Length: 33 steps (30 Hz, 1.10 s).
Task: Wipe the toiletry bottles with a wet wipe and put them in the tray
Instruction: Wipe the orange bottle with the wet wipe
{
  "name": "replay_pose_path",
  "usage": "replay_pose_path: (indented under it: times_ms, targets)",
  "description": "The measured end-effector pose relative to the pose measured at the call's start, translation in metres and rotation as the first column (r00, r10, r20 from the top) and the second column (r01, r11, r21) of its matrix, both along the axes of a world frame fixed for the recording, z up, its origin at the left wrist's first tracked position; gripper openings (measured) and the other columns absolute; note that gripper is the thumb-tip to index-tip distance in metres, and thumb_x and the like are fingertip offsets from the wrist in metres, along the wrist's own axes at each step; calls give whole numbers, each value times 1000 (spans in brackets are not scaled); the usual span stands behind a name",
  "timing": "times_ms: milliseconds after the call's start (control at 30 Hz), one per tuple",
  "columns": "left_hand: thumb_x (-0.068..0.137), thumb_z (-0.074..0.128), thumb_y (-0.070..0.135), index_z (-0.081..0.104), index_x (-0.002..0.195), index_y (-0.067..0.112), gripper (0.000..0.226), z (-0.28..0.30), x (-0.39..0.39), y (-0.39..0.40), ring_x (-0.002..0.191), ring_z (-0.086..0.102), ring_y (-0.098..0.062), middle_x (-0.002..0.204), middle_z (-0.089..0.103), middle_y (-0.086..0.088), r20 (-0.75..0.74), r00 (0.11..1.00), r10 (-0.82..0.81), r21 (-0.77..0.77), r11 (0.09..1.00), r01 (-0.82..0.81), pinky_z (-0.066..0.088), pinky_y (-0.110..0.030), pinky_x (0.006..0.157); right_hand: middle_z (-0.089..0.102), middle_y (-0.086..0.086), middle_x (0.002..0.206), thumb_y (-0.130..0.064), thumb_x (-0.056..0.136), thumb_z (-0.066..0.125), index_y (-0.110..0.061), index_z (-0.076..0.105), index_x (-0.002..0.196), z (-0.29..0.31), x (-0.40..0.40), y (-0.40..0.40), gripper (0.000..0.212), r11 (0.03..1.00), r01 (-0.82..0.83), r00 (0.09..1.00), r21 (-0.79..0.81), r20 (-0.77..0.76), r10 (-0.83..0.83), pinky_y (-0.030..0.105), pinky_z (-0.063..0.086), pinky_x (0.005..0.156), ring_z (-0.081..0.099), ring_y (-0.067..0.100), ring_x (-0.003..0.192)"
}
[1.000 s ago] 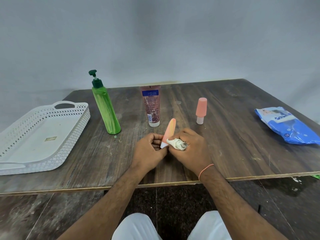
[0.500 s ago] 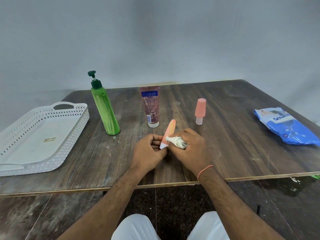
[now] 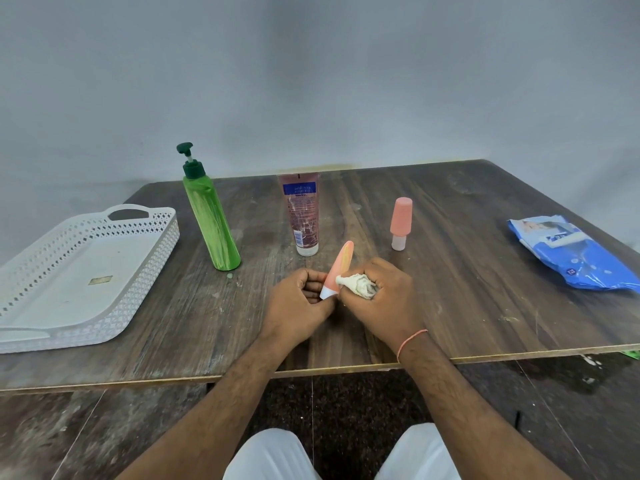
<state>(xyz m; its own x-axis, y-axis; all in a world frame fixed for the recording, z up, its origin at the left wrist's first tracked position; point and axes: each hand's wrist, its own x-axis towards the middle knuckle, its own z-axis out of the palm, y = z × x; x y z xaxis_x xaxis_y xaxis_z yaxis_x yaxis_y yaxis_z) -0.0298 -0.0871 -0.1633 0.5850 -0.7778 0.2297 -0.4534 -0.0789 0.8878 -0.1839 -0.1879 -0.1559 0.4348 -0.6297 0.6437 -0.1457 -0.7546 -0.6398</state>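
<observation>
The dark, scuffed wooden tabletop point(image 3: 450, 271) carries everything, and the white perforated plastic tray with handles point(image 3: 149, 258) at its left side holds no bottle, so by the look of it the putting-away has not begun. Well apart at the right edge lies the blue soft pack of wet wipes point(image 3: 571, 254). Three items stand upright and unattended across the middle: the tall green pump bottle with a dark green head point(image 3: 213, 226), the brown squeeze tube with a blue label, cap down point(image 3: 303, 216), and the small salmon-pink capped bottle point(image 3: 400, 223); whether any is already clean cannot be told. The left hand point(image 3: 298, 306) has its grip curled round the white cap end of a slim orange-pink tube point(image 3: 339, 268), tilted up off the tabletop. The right hand point(image 3: 377, 296) clutches a crumpled white wet wipe point(image 3: 358, 287) pressed against the tube's lower part. I judge wiping is on this first item, with four placements left.
</observation>
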Motion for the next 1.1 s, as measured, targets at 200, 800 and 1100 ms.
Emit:
replay_pose_path:
  times_ms: [200, 800, 1100]
  targets:
    - [78, 91, 18, 74, 110, 24, 37, 2, 0, 0, 88, 75, -6, 96, 79, 9, -18, 1000, -6, 4, 1000, 6, 64, -27, 79, 66, -17, 87, -21, 80, 88, -22, 83, 96, 0, -1, 0, 17, 999, 48, 999, 23, 15, -48, 16, 49, 69, 65, 1, 81]
    - [83, 88, 19, 74, 120, 23, 40, -1, 4, 0, 95, 76, -8, 104, 80, 11, -7, 999, -48, 17, 999, 48, 65, -40, 89, 71, -14, 88, -22, 81, 91, -23, 84, 94, 1, 0, -2, 15, 995, 31, 999, 93, 24, -33, 14, 50, 69, 69, 4, 83]
    - [90, 81, 17, 74, 128, 23, 39, 1, 6, 0, 99, 75, -4, 108, 79, 14, 13, 997, -80, 27, 996, 79, 63, -39, 94, 70, -13, 87, -26, 81, 90, -22, 83, 94, -2, 1, -4, 15, 994, 64, 997, 86, 27, -67, 17, 50, 67, 67, 4, 80]
